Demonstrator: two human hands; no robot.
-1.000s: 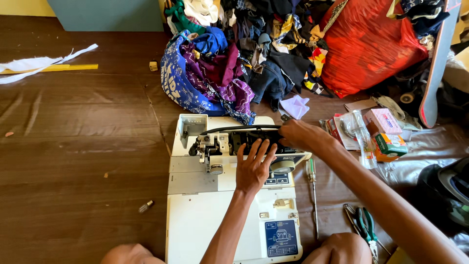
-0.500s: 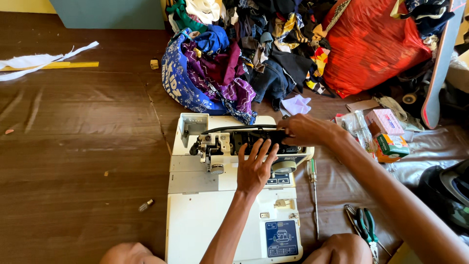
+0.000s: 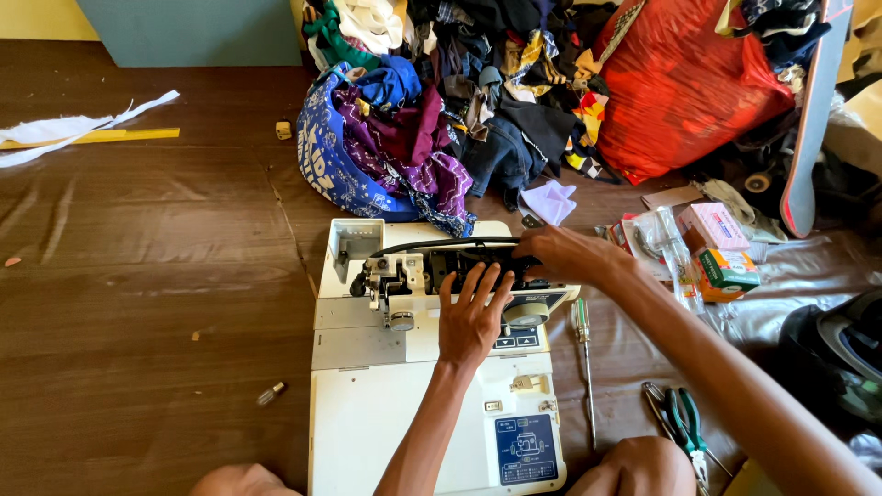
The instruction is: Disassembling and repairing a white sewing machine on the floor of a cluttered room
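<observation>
Your left hand (image 3: 473,317) lies flat, fingers (image 3: 480,281) spread wide, on the opened top of the cream-white plastic sewing machine (image 3: 432,367) lying on the dark brown floor (image 3: 138,276). Your right hand (image 3: 560,253) grips the machine's black inner part (image 3: 478,264) at its far edge. A green-handled screwdriver (image 3: 584,367) lies just beside the machine, green-handled pliers (image 3: 684,427) further right.

Sewing machine (image 3: 404,404): cream plastic shell, smooth, semi-gloss; opened top shows matt black plastic + bare metal parts. Floor (image 3: 138,276): dark brown sheet covering, slight sheen, creased. Screwdriver (image 3: 584,354): shiny metal shaft, clear plastic handle. Pliers (image 3: 684,427): green plastic grips. Clothes pile (image 3: 459,101): mixed cloth, matt. Red bag (image 3: 684,87): glossy, crinkled. Small boxes (image 3: 717,243): cardboard.
</observation>
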